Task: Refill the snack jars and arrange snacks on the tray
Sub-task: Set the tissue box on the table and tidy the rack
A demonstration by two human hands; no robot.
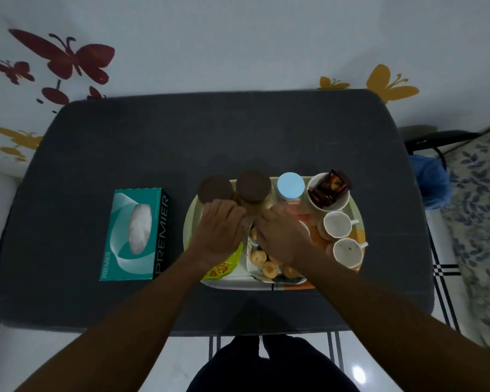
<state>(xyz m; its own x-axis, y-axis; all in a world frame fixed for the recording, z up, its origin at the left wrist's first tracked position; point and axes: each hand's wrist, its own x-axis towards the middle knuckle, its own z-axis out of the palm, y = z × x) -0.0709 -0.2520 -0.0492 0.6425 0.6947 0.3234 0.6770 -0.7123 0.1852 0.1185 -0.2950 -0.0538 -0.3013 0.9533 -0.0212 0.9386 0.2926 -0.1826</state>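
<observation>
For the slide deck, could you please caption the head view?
Both hands, left and right, reach around the middle brown-lidded jar on a crowded snack tray.

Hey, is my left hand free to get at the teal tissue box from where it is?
Probably yes. The left hand is over the tray, and the teal tissue box lies just to its left with only bare dark table between.
</observation>
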